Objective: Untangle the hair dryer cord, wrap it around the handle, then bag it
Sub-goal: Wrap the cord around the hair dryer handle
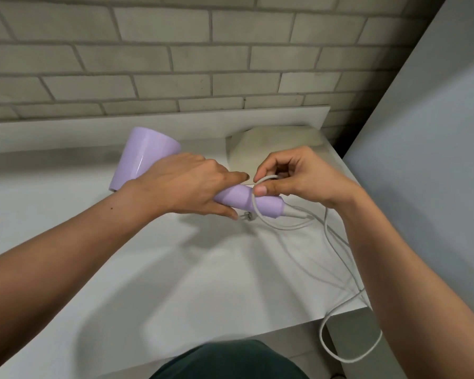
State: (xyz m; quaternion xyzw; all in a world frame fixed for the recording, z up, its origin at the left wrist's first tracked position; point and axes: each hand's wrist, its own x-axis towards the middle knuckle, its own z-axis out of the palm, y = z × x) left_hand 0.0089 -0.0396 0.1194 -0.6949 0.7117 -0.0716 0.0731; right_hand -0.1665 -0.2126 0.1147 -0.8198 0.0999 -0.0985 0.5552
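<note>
Left hand (pixel 186 184) grips the lilac hair dryer (pixel 148 157) handle; at the handle's end, right hand (pixel 293 179) pinches a cord (pixel 337 258) loop over it.

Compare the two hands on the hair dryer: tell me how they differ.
The left hand holds the hair dryer by its handle; the right hand pinches a loop of the white cord. The left hand lies back-up, forefinger straight along the handle; the right hand's fingers are curled, thumbnail showing. Both work at the handle.
</note>
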